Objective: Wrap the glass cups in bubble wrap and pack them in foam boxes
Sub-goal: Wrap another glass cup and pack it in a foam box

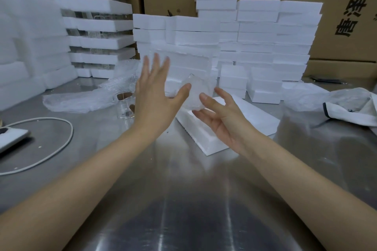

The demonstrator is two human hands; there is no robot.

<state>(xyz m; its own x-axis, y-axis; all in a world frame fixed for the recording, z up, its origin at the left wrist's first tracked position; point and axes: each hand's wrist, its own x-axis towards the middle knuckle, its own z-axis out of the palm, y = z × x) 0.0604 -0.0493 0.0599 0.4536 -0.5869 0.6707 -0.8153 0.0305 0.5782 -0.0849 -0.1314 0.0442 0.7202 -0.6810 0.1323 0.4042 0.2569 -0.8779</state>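
A glass cup wrapped in bubble wrap (192, 96) hangs in the air above the table's middle, between my two hands. My left hand (157, 98) is spread with straight fingers, and its thumb tip touches the bundle's left side. My right hand (222, 116) is turned palm-inward, with its loosely spread fingertips touching the bundle's right and lower side. Just beneath lies a white foam box (204, 136) on the steel table. A bare glass cup (124, 107) stands upright left of my left hand, next to loose bubble wrap sheets (81, 101).
Stacks of white foam boxes (259, 47) fill the back of the steel table (183, 199). Foam trays holding glasses (102, 26) are piled at the left, with cardboard cartons (336, 16) behind. A white cable (61, 144) and device (10, 136) lie left. A crumpled white bag (350, 108) lies right.
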